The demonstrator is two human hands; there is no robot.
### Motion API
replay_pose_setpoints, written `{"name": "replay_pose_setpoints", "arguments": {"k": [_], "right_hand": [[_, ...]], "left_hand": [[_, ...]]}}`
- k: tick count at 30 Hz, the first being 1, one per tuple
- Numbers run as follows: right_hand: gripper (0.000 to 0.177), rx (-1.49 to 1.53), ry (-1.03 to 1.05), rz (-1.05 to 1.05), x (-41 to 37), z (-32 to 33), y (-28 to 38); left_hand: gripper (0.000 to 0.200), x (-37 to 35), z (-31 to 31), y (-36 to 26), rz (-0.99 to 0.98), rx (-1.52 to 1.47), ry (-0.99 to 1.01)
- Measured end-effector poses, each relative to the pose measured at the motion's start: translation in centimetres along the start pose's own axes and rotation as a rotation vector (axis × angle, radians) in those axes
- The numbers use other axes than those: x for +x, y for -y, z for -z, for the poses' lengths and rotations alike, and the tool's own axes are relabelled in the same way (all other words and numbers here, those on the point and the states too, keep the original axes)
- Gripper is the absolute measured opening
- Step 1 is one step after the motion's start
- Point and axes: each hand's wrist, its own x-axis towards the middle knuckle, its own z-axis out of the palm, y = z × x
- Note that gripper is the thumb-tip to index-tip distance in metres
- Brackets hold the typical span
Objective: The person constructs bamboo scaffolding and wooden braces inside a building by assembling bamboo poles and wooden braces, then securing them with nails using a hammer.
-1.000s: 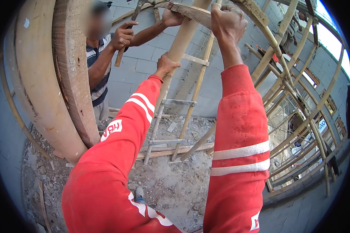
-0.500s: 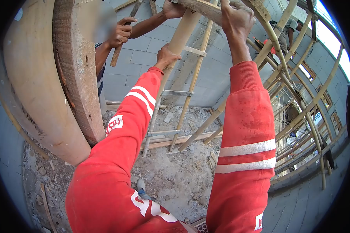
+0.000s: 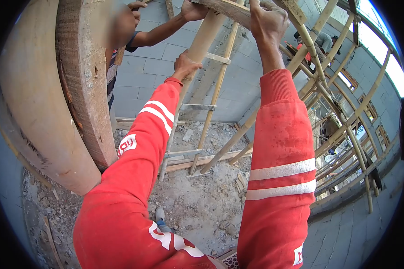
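My left hand [image 3: 187,66] is closed around a thick bamboo pole [image 3: 206,36] that slants up to the top of the view. Higher up and to the right, my right hand [image 3: 268,22] is closed at the end of a wooden board [image 3: 231,9], its fingers partly cut off by the frame edge. The board crosses the upper end of the bamboo pole. A co-worker's hand [image 3: 194,10] touches the other end of that board. The co-worker's second hand [image 3: 136,9] is raised near the top edge, partly hidden, by a wooden handle.
A rough timber beam [image 3: 87,80] and a thick bamboo pole [image 3: 36,89] stand close on the left. A bamboo ladder [image 3: 206,130] leans at the grey block wall [image 3: 143,67]. Bamboo scaffolding [image 3: 321,67] fills the right, with another person [image 3: 324,40] behind. Rubble covers the ground [image 3: 202,193].
The co-worker's hand with the wooden handle has moved up, and their head has come lower into view. My hands keep their holds; the view has shifted slightly.
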Motion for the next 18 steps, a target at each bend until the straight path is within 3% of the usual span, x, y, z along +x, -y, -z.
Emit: {"name": "replay_pose_setpoints", "arguments": {"k": [3,18], "right_hand": [[0.035,0.023,-0.042,0.120,0.3,-0.7,-0.6],[0.040,0.011,-0.001,0.118,0.4,-0.7,-2.2]], "left_hand": [[0.072,0.2,0.1,0.2,-0.011,-0.003,0.019],[0.074,0.1,-0.3,0.2,0.004,-0.017,0.004]]}}
